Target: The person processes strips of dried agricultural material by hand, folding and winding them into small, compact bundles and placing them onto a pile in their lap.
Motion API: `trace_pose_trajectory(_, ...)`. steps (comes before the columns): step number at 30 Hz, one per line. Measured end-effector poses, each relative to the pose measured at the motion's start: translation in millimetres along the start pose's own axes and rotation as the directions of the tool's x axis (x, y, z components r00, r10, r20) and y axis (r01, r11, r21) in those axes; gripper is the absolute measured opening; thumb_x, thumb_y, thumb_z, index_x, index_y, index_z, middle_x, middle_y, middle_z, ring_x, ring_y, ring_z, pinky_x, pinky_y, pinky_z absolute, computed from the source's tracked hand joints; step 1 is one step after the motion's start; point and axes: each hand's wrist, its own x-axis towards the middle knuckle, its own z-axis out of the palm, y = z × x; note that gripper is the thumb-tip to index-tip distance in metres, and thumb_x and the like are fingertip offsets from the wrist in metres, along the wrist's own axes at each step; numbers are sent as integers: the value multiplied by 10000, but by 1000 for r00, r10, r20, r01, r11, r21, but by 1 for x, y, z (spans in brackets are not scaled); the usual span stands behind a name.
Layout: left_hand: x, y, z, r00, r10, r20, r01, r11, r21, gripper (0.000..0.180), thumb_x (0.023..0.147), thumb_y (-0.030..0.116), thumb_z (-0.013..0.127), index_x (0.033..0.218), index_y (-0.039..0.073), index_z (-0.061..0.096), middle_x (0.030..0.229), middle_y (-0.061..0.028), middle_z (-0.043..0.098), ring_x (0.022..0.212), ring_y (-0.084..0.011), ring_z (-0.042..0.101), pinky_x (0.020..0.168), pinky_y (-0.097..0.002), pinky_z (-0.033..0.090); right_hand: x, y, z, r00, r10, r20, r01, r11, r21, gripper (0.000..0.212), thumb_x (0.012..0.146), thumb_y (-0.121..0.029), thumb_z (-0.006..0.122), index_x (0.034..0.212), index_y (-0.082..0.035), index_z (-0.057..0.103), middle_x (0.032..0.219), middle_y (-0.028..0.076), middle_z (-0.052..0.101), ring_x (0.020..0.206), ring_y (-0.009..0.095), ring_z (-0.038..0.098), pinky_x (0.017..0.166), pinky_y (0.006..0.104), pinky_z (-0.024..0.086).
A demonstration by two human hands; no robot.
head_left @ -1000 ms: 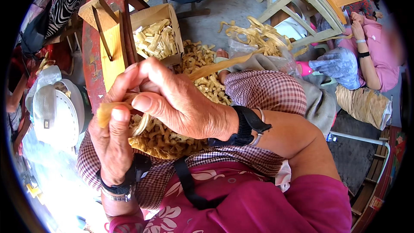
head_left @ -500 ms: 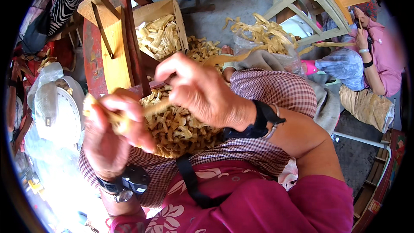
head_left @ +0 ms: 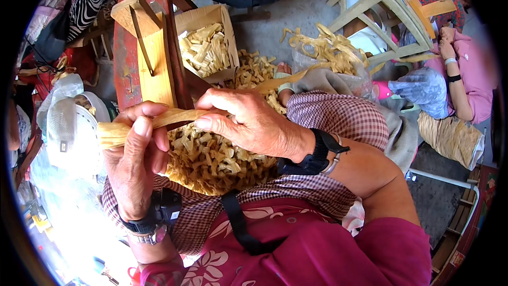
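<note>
While both hands [head_left: 128, 164] [head_left: 254, 127] pinch a flat, fibrous strip [head_left: 181, 117], crinkled pieces [head_left: 217, 161] heap below.

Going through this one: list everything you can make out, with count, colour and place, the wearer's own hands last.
Strip: one, pale yellow, between both hands
Curled pieces: many, tan, heaped below the hands
Cardboard box: one, brown, upper centre
Cut pieces: many, pale yellow, in the box
Bench: one, red, upper left
Wooden block: one, yellowish, on the bench
Loose strips: many, pale yellow, right of the box
Wooden frame: one, grey-green, upper right
Tub: one, white, left
Sack: one, brown, right
Checked cloth: one, maroon and white, over the lap
Co-worker: one, pink top, far right
Left hand: one, bare, pinching the strip
Right hand: one, bare, pinching the strip
</note>
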Motion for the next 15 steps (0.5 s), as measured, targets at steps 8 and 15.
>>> trace_pose_trajectory(8,7,-4,-22,989,82,-126,-99,985,-138,74,881,68,557,928,15,539,684,12,501,437,-7,330,335,-158,253,10,-16,-7,992,-53,119,57,998,-30,225,917,-226,539,832,-18,547,649,162,518,590,329,539,530,407,392)
trace_pose_trajectory(15,33,23,-18,982,132,-135,-155,972,-175,99,881,108,584,929,22,575,621,37,451,456,-24,341,370,-179,287,46,-22,-20,987,-162,1,158,963,-219,249,927,-220,541,755,-41,528,506,74,451,412,180,463,390,335,359)
